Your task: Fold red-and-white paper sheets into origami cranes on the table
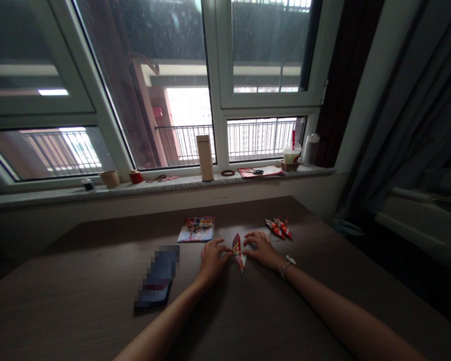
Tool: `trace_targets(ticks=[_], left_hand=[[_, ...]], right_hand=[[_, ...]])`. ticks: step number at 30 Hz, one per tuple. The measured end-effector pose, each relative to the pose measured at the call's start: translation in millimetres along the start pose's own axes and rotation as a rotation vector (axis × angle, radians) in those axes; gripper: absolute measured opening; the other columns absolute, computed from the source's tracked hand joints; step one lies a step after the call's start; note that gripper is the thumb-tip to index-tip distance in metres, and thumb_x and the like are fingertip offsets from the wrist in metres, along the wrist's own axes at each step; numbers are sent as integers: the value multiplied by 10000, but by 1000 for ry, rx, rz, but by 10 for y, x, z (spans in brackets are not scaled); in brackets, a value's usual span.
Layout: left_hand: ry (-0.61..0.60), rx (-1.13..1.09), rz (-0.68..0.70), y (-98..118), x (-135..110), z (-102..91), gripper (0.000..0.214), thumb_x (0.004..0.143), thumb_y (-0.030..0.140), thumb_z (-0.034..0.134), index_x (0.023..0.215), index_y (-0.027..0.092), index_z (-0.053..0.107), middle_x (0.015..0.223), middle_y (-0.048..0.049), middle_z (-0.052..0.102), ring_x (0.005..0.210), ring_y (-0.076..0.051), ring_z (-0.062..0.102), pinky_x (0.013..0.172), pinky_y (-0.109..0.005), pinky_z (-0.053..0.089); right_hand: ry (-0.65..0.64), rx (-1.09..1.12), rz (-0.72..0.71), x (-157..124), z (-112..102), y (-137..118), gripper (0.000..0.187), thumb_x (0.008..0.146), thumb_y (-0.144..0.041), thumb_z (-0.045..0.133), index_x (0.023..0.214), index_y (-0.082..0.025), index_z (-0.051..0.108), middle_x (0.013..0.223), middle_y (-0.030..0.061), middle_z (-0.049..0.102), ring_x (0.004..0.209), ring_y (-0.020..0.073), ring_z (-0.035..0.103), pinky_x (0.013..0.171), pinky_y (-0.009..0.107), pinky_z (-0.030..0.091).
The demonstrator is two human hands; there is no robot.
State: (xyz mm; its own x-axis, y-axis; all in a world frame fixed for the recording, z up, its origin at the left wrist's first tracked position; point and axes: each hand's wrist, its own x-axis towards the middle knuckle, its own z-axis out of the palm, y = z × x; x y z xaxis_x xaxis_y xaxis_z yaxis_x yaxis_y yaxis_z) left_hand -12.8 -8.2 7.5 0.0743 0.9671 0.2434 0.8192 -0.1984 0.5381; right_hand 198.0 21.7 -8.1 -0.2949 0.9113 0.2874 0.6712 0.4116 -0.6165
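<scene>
Between my two hands is a folded piece of printed paper [238,253], red and white, narrow and pointed at both ends. My left hand [213,256] pinches its left edge with thumb and fingertips. On the other side, my right hand [261,247] has its fingertips at the paper's right edge, the fingers bent around it. A bracelet circles my right wrist. Folded red-and-white paper cranes [280,227] sit on the table [97,260] beyond my right hand. Behind my left hand lies a square stack of printed paper [197,229].
A dark, pixelated flat object [158,278] lies left of my left arm. Along the windowsill [169,185] stand a beige bottle [205,158], a paper cup [109,179], a drink cup with a red straw [292,153] and a grey bottle [310,149]. Scissors [257,171] lie on papers there.
</scene>
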Motion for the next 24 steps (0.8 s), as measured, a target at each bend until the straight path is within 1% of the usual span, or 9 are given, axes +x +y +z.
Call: trace_targets(ticks=[6,11,16,21,24], left_hand=[[-17,-8,-63,33,19,-43,116,802,312,694,867,289,788,1296,-9,641,1243,-259,515,1083,-416,358],[-46,-17,-86,26,40,-33,116,758,325,736,854,292,793,1321,-2,635,1260,-278,504,1090,-431,348],[-57,-44,-101,-2,58,-9,83,712,310,763,774,262,793,1322,-11,640,1249,-285,514,1089,-437,345],[-53,-57,-126,13,62,-22,67,686,304,776,736,260,785,1318,-3,644,1246,-274,518,1091,-426,337],[-66,-40,-124,27,59,-37,64,685,305,776,738,272,787,1317,1,645,1242,-276,524,1088,-426,337]], right_hand=[[-16,37,7,18,17,16,90,787,-342,727,834,-266,733,1201,38,620,1235,268,462,1109,488,228],[-21,59,18,30,33,19,92,773,-352,737,821,-273,741,1200,37,630,1238,273,461,1115,509,217],[-27,82,46,38,52,-19,99,741,-354,770,765,-261,744,1176,37,642,1256,285,449,1123,512,206],[3,101,39,36,66,-25,107,760,-363,752,765,-257,748,1155,38,655,1231,284,475,1117,517,199],[22,140,-2,52,65,-20,134,755,-371,755,837,-266,757,1156,44,655,1198,273,501,1090,478,252]])
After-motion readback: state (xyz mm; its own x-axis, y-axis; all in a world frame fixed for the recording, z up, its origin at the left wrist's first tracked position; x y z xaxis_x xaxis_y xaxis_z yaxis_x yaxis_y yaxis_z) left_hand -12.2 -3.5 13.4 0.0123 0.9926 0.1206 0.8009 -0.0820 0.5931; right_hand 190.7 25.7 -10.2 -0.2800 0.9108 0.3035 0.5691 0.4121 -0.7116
